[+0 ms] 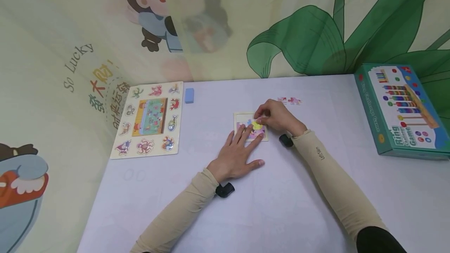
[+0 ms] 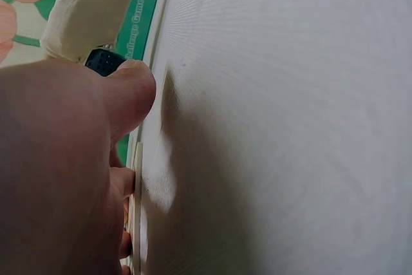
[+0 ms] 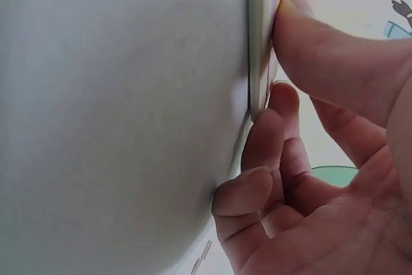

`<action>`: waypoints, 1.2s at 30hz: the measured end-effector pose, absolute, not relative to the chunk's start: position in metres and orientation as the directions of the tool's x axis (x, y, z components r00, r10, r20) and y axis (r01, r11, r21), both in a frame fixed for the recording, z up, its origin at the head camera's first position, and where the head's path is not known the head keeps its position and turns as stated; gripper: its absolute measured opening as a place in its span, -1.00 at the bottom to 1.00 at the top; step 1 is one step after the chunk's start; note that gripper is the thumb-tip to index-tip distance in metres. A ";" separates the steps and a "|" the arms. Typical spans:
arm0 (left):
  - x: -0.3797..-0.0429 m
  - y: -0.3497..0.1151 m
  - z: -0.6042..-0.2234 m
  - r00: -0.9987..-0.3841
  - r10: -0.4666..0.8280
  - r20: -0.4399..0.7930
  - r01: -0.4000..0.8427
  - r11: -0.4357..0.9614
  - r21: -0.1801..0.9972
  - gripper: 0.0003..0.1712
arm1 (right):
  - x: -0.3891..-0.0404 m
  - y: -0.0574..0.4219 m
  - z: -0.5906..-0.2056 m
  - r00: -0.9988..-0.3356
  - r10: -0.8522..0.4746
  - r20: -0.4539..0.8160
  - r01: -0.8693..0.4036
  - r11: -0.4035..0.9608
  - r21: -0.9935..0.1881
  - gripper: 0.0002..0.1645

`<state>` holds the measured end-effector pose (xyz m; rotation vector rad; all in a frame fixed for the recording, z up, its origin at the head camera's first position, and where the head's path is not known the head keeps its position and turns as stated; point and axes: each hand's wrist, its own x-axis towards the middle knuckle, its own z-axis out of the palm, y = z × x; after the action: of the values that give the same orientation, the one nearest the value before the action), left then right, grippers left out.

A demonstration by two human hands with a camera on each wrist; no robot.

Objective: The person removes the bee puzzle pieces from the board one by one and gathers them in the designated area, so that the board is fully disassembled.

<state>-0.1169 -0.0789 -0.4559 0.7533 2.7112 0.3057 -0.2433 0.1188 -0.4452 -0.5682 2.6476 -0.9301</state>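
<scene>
While left hand point(image 1: 239, 153) is resting fingertips on puzzle point(image 1: 258, 126) on table point(image 1: 277, 214), fingers spread, gripping nothing, right hand point(image 1: 279, 117) is curling at its edge; whether pinching piece, we cannot tell; we are judging piece-fitting in hand, next move likely calling for careful alignment.

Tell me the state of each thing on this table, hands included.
Left hand: fingers spread, touching the small puzzle
Right hand: fingers curled at puzzle's edge, thumb on top
Small puzzle: face up, partly covered by hands
Loose pieces: outside the puzzle
Sea-creature board: flat, picture side up
Blue block: lying beside the board
Green box: closed, lying flat
</scene>
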 end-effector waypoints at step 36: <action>-0.117 -0.079 -0.458 -0.816 0.528 -0.236 0.466 0.842 0.272 -0.07 | -0.242 0.129 -0.448 -0.850 -0.517 -0.098 -0.322 0.658 -0.680 -0.58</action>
<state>-0.1170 -0.0787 -0.4580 0.7526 2.7177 0.2909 -0.2421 0.1289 -0.4481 -0.6732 2.5944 -0.9838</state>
